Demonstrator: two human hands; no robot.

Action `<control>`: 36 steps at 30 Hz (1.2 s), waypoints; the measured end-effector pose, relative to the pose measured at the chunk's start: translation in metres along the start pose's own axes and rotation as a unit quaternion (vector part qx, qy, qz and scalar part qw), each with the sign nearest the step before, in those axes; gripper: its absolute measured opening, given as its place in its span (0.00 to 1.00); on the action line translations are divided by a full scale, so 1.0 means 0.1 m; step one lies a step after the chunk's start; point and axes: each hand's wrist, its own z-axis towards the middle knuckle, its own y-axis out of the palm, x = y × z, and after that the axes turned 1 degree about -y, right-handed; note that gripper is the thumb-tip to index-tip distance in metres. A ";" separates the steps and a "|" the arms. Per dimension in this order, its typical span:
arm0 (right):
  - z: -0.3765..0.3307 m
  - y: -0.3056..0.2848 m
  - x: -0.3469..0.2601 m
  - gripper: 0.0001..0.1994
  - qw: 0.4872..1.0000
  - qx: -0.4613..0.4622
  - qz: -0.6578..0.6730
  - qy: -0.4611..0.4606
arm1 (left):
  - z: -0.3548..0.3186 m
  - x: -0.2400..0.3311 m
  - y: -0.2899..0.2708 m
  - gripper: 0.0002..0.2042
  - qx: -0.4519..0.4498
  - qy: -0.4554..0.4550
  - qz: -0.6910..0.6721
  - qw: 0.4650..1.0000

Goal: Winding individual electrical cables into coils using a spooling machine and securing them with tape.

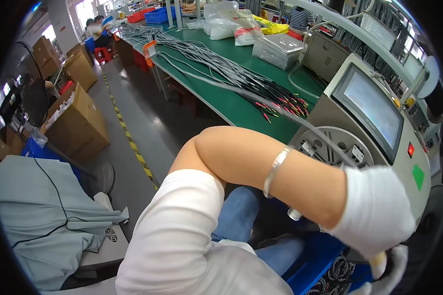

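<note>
1. The left hand [376,211], in a white glove, reaches across the body toward the lower right, in front of a beige winding machine [325,118] with a screen [374,105] and a round slotted disc [334,147]. Its fingers curl downward, but what they close on is hidden, so I cannot tell its grip.
2. The right hand [391,268], also gloved, shows only partly at the bottom right edge, just below the left. It seems to pinch something dark with a yellowish end; whether it is truly clamped I cannot tell.
3. A thin grey cable [300,120] runs blurred from the green surface [221,98] over the disc toward the left hand.
4. A long bundle of grey cables [216,64] with red and black ends lies along the middle of the surface, its ends near the machine-side edge.
5. Coiled cables lie in a blue bin [325,260] under the hands, beside the person's knees.
6. Judged by looks, the cable is light, limp and fairly slick; it would sag and whip if held far from the end. Taking it close behind the red and black tips, or pinching a coil across all its loops, looks safest.
7. Plastic bags [226,22] sit at the far end of the surface; cardboard boxes [76,123] stand on the floor to the left.
</note>
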 end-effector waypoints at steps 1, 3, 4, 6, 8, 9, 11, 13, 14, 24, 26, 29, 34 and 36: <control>-0.04 -0.07 0.06 0.19 0.987 -0.157 0.034 -0.018 | -0.06 0.00 0.03 0.20 -0.037 -0.019 -0.032 0.999; -0.19 -0.12 0.10 0.15 0.929 -0.345 0.132 0.022 | -0.21 -0.04 0.08 0.21 -0.110 -0.057 -0.102 0.987; -0.40 -0.03 0.12 0.14 0.906 -0.367 0.192 0.090 | -0.19 -0.05 0.15 0.22 -0.156 -0.067 -0.136 0.976; -0.98 0.18 -0.05 0.17 0.870 -0.202 0.271 0.360 | -0.21 -0.07 0.15 0.23 -0.235 -0.099 -0.175 0.951; -1.01 0.15 0.22 0.17 0.882 -0.352 0.234 0.209 | -0.44 -0.15 -0.09 0.20 -0.224 -0.120 -0.180 0.950; -1.05 0.20 0.19 0.14 0.870 -0.357 0.221 0.257 | -0.52 -0.22 -0.21 0.16 -0.190 -0.163 -0.198 0.948; -1.15 0.30 0.23 0.11 0.855 -0.356 0.194 0.323 | -0.62 -0.36 -0.32 0.07 -0.122 -0.171 -0.172 0.962; -1.22 0.31 0.33 0.14 0.855 -0.348 0.215 0.319 | -0.72 -0.55 -0.14 0.06 -0.123 -0.103 -0.151 0.975; -1.17 0.31 0.34 0.14 0.854 -0.348 0.214 0.322 | -0.81 -0.56 -0.04 0.05 -0.104 -0.069 -0.107 0.986; -0.72 0.61 0.30 0.09 0.935 -0.157 0.273 0.164 | -0.10 -0.29 0.28 0.07 -0.205 -0.079 0.157 0.963; -0.65 0.71 0.33 0.09 0.943 -0.135 0.268 0.142 | -0.07 -0.44 0.38 0.06 -0.115 -0.088 0.142 0.979; -0.52 0.93 0.36 0.07 0.942 -0.127 0.226 0.215 | -0.04 -0.61 0.55 0.06 -0.021 -0.084 0.106 0.991; -0.53 1.40 0.47 0.09 0.943 -0.087 0.208 0.246 | -0.03 -0.74 0.74 0.08 0.115 -0.089 0.016 0.989; -0.53 1.47 0.47 0.10 0.938 -0.083 0.206 0.266 | -0.04 -0.75 0.73 0.08 0.133 -0.094 0.003 0.987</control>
